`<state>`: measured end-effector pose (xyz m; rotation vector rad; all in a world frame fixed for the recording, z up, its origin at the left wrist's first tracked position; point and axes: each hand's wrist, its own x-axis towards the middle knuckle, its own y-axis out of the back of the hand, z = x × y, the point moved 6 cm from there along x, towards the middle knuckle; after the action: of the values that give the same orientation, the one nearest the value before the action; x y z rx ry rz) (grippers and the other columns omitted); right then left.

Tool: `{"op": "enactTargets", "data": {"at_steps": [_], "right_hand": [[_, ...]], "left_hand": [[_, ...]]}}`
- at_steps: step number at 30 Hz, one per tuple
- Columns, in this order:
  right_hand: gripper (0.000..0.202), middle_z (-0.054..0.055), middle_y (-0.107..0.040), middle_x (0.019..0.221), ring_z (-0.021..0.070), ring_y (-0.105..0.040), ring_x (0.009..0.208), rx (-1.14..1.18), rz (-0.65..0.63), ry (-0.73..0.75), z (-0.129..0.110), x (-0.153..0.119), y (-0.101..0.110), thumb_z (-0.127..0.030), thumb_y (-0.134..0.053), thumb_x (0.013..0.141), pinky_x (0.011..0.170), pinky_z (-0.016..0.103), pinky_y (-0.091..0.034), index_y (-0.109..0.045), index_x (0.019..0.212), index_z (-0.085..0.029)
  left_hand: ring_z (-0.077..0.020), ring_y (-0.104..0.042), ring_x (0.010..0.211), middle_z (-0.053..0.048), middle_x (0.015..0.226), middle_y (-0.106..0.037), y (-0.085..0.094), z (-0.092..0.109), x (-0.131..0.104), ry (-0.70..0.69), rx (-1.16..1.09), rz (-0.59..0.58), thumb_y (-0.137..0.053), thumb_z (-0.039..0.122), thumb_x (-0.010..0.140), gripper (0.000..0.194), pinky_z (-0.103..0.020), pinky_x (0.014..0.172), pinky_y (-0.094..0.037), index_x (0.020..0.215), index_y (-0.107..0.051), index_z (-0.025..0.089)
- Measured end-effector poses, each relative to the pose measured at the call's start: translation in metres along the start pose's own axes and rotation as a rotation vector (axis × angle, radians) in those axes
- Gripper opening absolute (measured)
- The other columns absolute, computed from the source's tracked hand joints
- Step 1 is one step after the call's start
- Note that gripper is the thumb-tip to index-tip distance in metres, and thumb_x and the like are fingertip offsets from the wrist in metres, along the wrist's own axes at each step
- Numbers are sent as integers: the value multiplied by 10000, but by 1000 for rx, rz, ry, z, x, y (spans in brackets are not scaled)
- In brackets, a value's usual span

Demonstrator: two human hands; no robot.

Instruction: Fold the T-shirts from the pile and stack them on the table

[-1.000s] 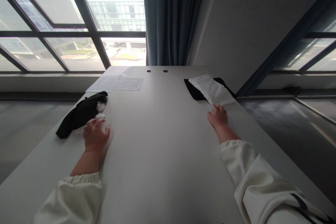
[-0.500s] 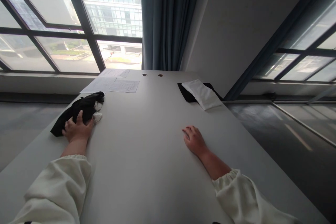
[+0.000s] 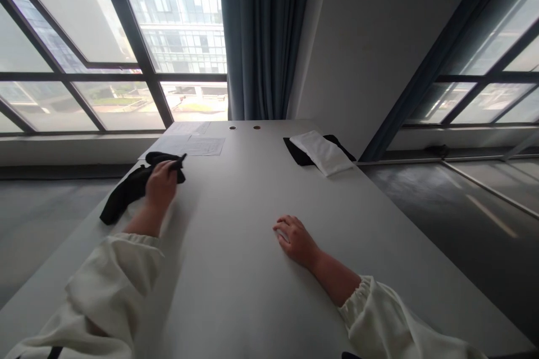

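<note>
My left hand is closed on a piece of black cloth at the left edge of the white table. The gripped end is raised a little, while the rest trails down to the left. How far the fingers wrap round it is partly hidden by the hand's back. My right hand rests on the bare tabletop, right of the middle, fingers loosely curved and apart, holding nothing. Beyond it lie a folded white cloth and, partly beneath it, a black cloth.
Printed paper sheets lie at the far left of the white table. Two round holes sit near its far end. Behind are a blue-grey curtain, windows and a wall.
My left hand has closed on the black cloth and drawn part of it up and to the right; the white bits beside it no longer show. My right hand has slid slightly left and nearer.
</note>
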<state>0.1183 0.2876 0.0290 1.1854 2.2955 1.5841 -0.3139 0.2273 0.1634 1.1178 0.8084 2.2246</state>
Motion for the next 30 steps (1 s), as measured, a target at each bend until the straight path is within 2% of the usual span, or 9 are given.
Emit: {"op": "enactTargets", "data": {"at_steps": [3, 5, 8, 11, 14, 19, 22, 27, 30], "right_hand": [[285, 110, -665, 1182, 268, -593, 1138, 55, 52, 13, 2, 1, 4, -126, -594, 877, 1067, 465, -477, -739, 1109, -208], [286, 110, -657, 1179, 269, -588, 1147, 67, 69, 11, 2, 1, 5, -129, -589, 882, 1069, 463, -477, -735, 1116, -208], [284, 107, -652, 1180, 264, -583, 1148, 59, 51, 11, 2, 0, 4, -129, -596, 884, 1073, 447, -472, -734, 1120, -206], [286, 110, -651, 1184, 261, -579, 1142, 33, 18, 7, 3, 0, 2, -124, -611, 881, 1076, 434, -461, -736, 1128, -196], [285, 108, -654, 1176, 262, -581, 1127, 15, -7, 3, 5, 1, 0, -113, -621, 872, 1068, 436, -456, -738, 1118, -196], [274, 107, -656, 1190, 262, -583, 1121, 18, -20, 17, 5, 0, 0, -112, -629, 871, 1066, 437, -454, -735, 1104, -211], [274, 105, -660, 1179, 263, -588, 1119, 24, -19, 25, 5, 0, 1, -111, -629, 868, 1056, 437, -461, -733, 1097, -218], [274, 104, -662, 1170, 264, -594, 1120, 27, -19, 29, 7, -1, 1, -112, -623, 863, 1056, 443, -465, -731, 1091, -222], [274, 103, -664, 1177, 264, -598, 1119, 25, -20, 31, 8, -1, 1, -118, -619, 865, 1056, 443, -465, -730, 1092, -224]], "left_hand": [[-205, -665, 1187, -67, 1319, -711, -47, 59, -43, -162, -49, -294, -484, 218, 949, 374, -298, 1103, -476, 1208, -752, 192], [-222, -673, 1176, -56, 1326, -714, -74, 84, -84, -200, -22, -389, -513, 211, 939, 374, -326, 1081, -493, 1215, -766, 229], [-274, -647, 1224, -74, 1324, -720, -103, 100, -136, -238, 52, -471, -536, 207, 942, 379, -413, 1073, -488, 1235, -772, 255], [-317, -587, 1307, -96, 1383, -682, -116, 98, -158, -283, 71, -529, -629, 278, 919, 380, -474, 1092, -460, 1276, -758, 279], [-345, -499, 1412, -97, 1516, -581, -116, 83, -151, -284, 73, -514, -735, 379, 862, 522, -505, 1155, -409, 1379, -698, 316], [-359, -394, 1501, -99, 1637, -458, -100, 35, -124, -55, 230, -406, -750, 341, 810, 735, -513, 1202, -358, 1523, -576, 323], [-356, -362, 1515, -79, 1660, -443, -86, 4, -114, 71, 326, -336, -636, 316, 876, 635, -544, 1179, -368, 1509, -590, 312], [-379, -508, 1354, -105, 1560, -555, -65, -50, -101, 271, 417, -351, -518, 261, 893, 546, -569, 1073, -437, 1416, -674, 287], [-405, -548, 1272, -155, 1460, -606, -51, -72, -94, 334, 459, -320, -513, 288, 881, 525, -585, 1034, -443, 1367, -708, 252]]}}
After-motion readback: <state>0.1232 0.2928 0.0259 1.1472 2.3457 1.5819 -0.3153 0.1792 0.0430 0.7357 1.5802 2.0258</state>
